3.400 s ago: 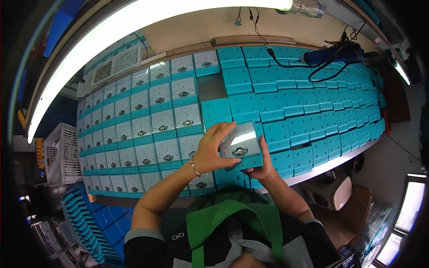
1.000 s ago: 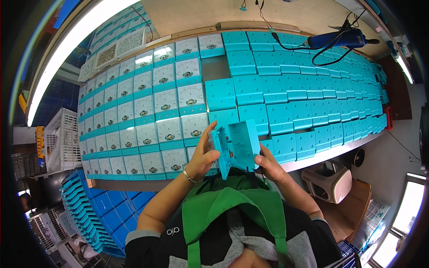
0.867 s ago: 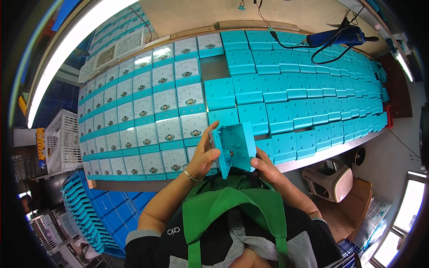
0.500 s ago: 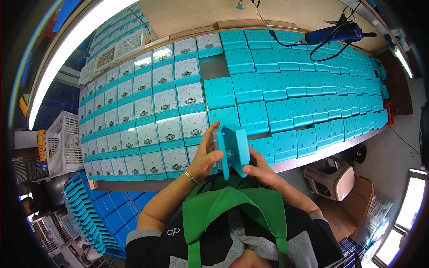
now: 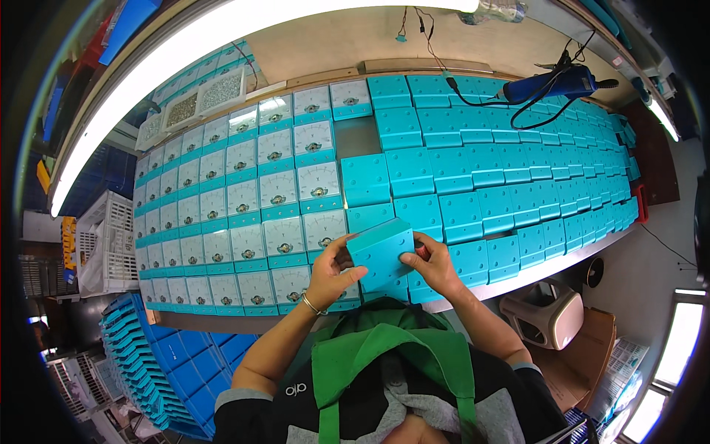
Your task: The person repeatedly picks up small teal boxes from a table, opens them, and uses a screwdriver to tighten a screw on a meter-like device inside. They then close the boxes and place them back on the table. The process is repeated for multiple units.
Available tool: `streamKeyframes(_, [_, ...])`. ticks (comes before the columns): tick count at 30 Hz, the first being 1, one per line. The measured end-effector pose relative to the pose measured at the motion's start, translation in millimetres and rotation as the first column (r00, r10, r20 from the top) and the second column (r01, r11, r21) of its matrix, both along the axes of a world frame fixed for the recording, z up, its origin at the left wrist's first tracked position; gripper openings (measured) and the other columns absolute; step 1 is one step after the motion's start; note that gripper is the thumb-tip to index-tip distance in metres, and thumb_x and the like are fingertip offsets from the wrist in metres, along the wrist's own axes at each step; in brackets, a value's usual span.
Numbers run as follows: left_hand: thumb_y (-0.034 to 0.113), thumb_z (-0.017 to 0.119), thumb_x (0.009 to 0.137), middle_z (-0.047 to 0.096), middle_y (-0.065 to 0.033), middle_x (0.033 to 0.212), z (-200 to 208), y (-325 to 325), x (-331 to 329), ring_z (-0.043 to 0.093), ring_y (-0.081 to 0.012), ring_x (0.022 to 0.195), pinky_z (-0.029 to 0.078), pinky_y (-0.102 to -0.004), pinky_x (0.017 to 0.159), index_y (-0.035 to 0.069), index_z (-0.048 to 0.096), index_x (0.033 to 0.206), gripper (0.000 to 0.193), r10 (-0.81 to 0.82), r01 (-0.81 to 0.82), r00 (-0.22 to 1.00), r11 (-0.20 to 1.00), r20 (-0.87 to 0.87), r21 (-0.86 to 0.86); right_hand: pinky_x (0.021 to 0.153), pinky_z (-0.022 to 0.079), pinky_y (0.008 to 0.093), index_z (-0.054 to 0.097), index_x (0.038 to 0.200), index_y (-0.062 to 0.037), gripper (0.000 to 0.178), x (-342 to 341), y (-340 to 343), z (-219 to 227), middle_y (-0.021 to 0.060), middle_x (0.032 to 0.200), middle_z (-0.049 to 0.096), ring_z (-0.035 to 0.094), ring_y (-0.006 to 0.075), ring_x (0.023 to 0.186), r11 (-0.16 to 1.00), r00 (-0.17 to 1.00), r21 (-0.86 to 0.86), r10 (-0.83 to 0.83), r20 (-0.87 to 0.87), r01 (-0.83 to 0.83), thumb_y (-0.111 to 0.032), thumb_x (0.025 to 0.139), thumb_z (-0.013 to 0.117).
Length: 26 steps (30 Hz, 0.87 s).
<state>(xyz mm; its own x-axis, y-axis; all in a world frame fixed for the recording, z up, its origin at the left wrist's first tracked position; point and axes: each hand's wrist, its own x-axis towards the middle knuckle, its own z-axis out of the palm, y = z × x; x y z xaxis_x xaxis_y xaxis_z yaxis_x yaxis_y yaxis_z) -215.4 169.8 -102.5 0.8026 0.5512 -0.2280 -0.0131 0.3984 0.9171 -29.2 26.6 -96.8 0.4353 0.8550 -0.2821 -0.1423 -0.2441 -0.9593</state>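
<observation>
Both hands held one teal meter box (image 5: 381,254) above the near edge of the workbench (image 5: 518,275), plain back uppermost, its long axis running left to right. The left hand (image 5: 330,271) pinched its left end, fingers curled; the right hand (image 5: 433,263) clasped its right end, equally near.

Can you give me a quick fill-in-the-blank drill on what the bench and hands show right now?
1. Both hands, left hand and right hand, hold one ____ meter box.
2. The white-dial panel meters fill the ____ part of the workbench.
3. The blue power screwdriver lies at the far ____.

Missing: teal; left; right
</observation>
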Motion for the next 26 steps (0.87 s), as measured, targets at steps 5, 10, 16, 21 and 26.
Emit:
streamKeyframes(5, [0.011,0.072,0.080,0.059,-0.0122,0.115,6,27,23,0.059,-0.0194,0.106,0.048,-0.0329,0.090,-0.003,0.037,0.135,0.066,-0.074,0.091,0.994,0.969,-0.082,0.229,0.065,0.048,0.0231,0.053,0.113,0.0009,0.045,24,19,-8,0.0041,0.083,0.063,0.055,0.0068,0.074,0.996,0.998,-0.086,-0.003,0.060,0.008,-0.014,0.078,0.077])
streamKeyframes(10, [0.009,0.066,0.084,0.060,-0.0107,0.109,-11,103,88,0.061,-0.0179,0.101,0.049,-0.0301,0.086,0.006,0.040,0.135,0.058,0.143,-0.163,0.986,0.905,0.081,0.393,0.078,0.051,0.0278,0.039,0.136,-0.0006,0.064,34,50,-32,0.0171,0.115,0.061,0.063,0.0152,0.089,0.958,0.973,0.192,-0.227,0.049,0.214,-0.012,0.082,0.071])
streamKeyframes(16, [0.014,0.064,0.086,0.056,-0.0090,0.112,-53,224,152,0.057,-0.0218,0.096,0.047,-0.0328,0.084,0.011,0.045,0.131,0.049,0.124,0.107,0.949,0.739,-0.289,0.666,0.078,0.051,0.0279,0.037,0.137,0.0008,0.054,41,19,-33,0.0194,0.119,0.059,0.067,0.0201,0.088,0.992,0.985,-0.015,-0.125,-0.122,0.124,-0.005,0.087,0.056])
streamKeyframes(21, [0.025,0.066,0.084,0.061,-0.0159,0.107,-77,264,179,0.059,-0.0335,0.096,0.049,-0.0425,0.085,0.006,0.058,0.115,0.037,0.153,0.307,0.942,-0.030,-0.299,0.951,0.073,0.051,0.0276,0.038,0.136,0.0014,0.052,41,15,-39,0.0189,0.115,0.060,0.067,0.0197,0.085,0.990,0.975,-0.077,-0.127,-0.185,0.114,-0.004,0.087,0.054])
streamKeyframes(26, [0.025,0.071,0.079,0.041,-0.0159,0.139,-78,300,209,0.040,-0.0351,0.126,0.038,-0.0414,0.104,0.014,0.042,0.137,0.066,0.260,0.631,0.685,0.257,-0.681,0.732,0.076,0.052,0.0295,0.041,0.135,0.0001,0.051,38,13,-52,0.0185,0.112,0.062,0.067,0.0189,0.084,0.992,0.977,-0.092,-0.102,-0.186,0.086,-0.003,0.087,0.056])
